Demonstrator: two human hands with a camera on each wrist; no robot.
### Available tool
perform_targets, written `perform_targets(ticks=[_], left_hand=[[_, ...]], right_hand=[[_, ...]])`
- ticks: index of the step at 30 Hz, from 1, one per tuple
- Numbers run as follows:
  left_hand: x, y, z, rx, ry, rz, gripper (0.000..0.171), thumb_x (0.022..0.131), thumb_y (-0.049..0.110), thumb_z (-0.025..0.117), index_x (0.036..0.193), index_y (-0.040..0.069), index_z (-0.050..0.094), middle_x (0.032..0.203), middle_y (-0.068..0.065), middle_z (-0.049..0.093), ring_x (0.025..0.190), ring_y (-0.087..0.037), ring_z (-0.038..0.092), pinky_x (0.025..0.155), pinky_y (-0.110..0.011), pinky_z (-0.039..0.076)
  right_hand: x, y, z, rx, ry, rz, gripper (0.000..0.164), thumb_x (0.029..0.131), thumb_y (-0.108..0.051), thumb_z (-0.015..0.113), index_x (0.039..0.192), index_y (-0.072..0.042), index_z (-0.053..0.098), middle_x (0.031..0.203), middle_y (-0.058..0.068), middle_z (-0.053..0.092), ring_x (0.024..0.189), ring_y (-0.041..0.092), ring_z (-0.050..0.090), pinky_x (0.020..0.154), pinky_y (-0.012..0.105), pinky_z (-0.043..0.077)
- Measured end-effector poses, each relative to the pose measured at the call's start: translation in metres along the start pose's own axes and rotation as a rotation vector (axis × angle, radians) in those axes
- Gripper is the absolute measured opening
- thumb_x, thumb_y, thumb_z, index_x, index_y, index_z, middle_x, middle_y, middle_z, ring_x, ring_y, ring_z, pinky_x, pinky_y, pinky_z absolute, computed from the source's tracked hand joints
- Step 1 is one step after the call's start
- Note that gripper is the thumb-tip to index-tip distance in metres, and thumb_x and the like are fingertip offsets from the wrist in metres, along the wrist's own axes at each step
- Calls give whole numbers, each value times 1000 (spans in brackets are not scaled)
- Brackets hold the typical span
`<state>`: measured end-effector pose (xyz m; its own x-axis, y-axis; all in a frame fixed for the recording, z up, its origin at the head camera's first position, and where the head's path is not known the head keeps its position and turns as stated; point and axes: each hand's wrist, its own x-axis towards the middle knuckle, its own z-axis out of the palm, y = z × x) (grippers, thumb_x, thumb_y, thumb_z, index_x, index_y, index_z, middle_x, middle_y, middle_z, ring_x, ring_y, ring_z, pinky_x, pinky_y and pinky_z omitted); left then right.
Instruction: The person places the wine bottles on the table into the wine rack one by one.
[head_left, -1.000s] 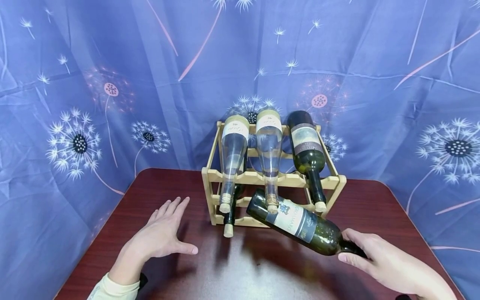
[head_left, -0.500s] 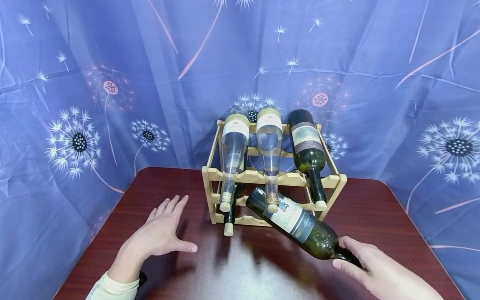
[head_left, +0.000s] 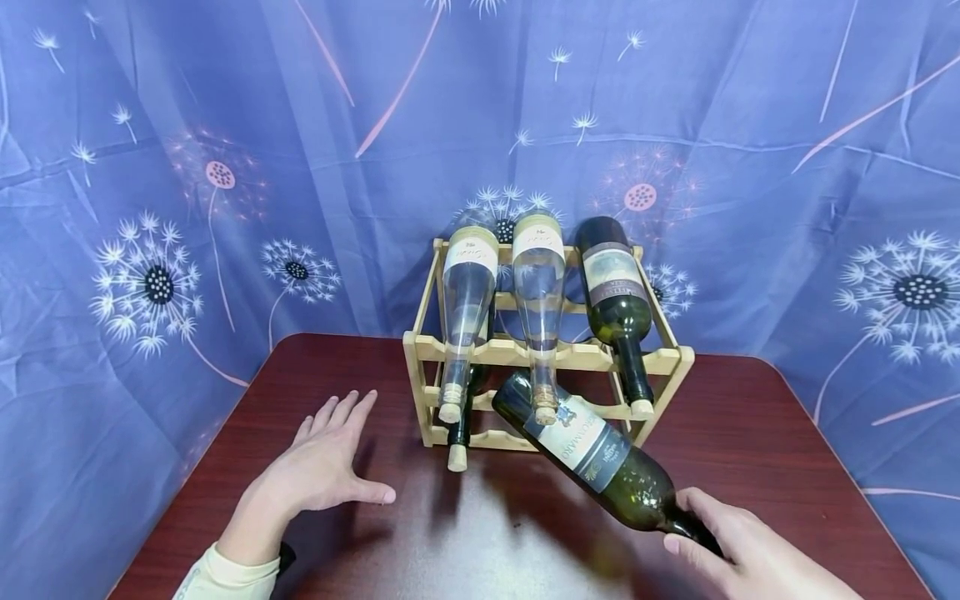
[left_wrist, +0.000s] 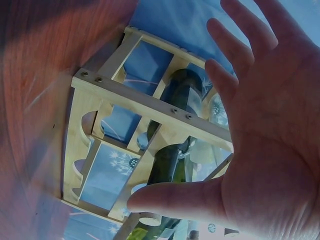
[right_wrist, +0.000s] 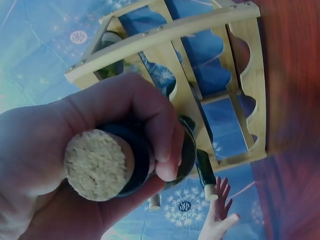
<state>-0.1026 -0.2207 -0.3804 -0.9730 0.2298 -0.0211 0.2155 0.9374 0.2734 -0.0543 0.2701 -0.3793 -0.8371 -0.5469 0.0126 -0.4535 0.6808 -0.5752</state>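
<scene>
My right hand (head_left: pixel 738 546) grips the neck of a dark green wine bottle (head_left: pixel 630 487), its cork (right_wrist: pixel 96 165) facing the right wrist camera. The bottle slants, its base end at the front of the wooden wine rack (head_left: pixel 498 357), behind the cork of a clear bottle (head_left: pixel 538 308). My left hand (head_left: pixel 318 462) hovers left of the rack with fingers and thumb spread, holding nothing. On the top tier lie another clear bottle (head_left: pixel 470 300) at the left and a dark bottle (head_left: pixel 618 308) at the right. Lower left, a green bottle's corked neck (head_left: pixel 459 433) pokes forward.
The rack stands toward the back of a dark red wooden table (head_left: pixel 345 367). Right behind it hangs a blue curtain (head_left: pixel 360 208) with a dandelion print, which also closes off both sides.
My right hand has drawn slightly left and toward me, tilting the neck end of the held bottle further down the view. The left hand has stayed in place.
</scene>
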Motion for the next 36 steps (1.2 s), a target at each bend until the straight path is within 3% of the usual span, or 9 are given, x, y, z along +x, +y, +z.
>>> perform_targets(ticks=[3, 11, 17, 29, 36], left_hand=[[0, 0, 0, 4, 3, 0, 135, 50, 83, 69, 153, 11, 19, 152, -23, 25, 137, -49, 19, 100, -71, 18], [0, 1, -1, 6, -7, -4, 135, 51, 84, 68, 153, 11, 19, 152, -24, 25, 137, -49, 19, 100, -72, 18], [-1, 2, -2, 6, -13, -11, 134, 51, 83, 68, 153, 11, 19, 152, -23, 25, 137, -49, 20, 100, -72, 19], [-2, 1, -1, 1, -3, -13, 134, 51, 83, 69, 153, 12, 19, 152, -22, 25, 137, -49, 19, 100, -72, 18], [-1, 1, -1, 1, -5, -15, 135, 50, 84, 68, 153, 12, 19, 152, -23, 25, 137, -48, 19, 99, -73, 18]], right_hand=[[-1, -1, 2, 24, -18, 23, 24, 95, -27, 61, 113, -12, 54, 86, -16, 54, 73, -3, 49, 57, 22, 41], [-6, 0, 12, 37, 12, -11, 25, 94, -19, 61, 114, -5, 53, 86, -16, 51, 72, -4, 48, 56, 21, 40], [-5, -1, 15, 84, -22, 56, 30, 96, -21, 58, 118, -1, 51, 87, -10, 51, 72, -3, 47, 57, 22, 39], [0, -10, 24, 50, 90, -27, 28, 93, -16, 62, 117, -7, 52, 91, -11, 52, 76, -3, 49, 59, 21, 41], [4, -19, 23, 110, 61, 16, 28, 95, -16, 59, 119, -6, 51, 94, -7, 55, 81, -1, 51, 63, 22, 43]])
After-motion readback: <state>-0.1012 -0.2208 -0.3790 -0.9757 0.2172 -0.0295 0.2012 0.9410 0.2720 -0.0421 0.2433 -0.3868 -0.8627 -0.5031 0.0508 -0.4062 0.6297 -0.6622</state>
